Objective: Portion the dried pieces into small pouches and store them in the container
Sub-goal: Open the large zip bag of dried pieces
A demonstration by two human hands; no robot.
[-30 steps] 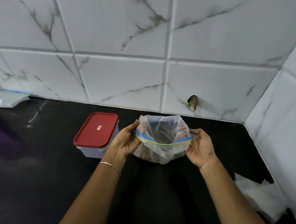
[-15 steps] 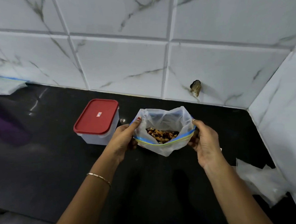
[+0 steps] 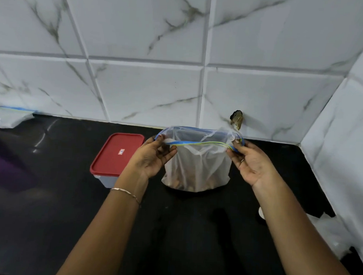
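A clear zip bag [image 3: 197,165] with a blue and green seal strip stands upright on the black counter [image 3: 46,214], its mouth open. Brown dried pieces [image 3: 189,185] show dimly through its bottom. My left hand [image 3: 152,157] pinches the left end of the seal strip. My right hand [image 3: 252,162] pinches the right end. A white container with a red lid [image 3: 116,155], lid on, sits just left of my left hand.
Crumpled clear plastic pouches [image 3: 329,233] lie at the right by the side wall. Another flat plastic bag [image 3: 7,117] lies at the far left against the tiled back wall. A small hole [image 3: 237,118] marks the wall behind the bag.
The bag has been raised and stretched taller, its mouth now pulled wide between my hands. The dried pieces seen from above earlier now show only through the bag's bottom.
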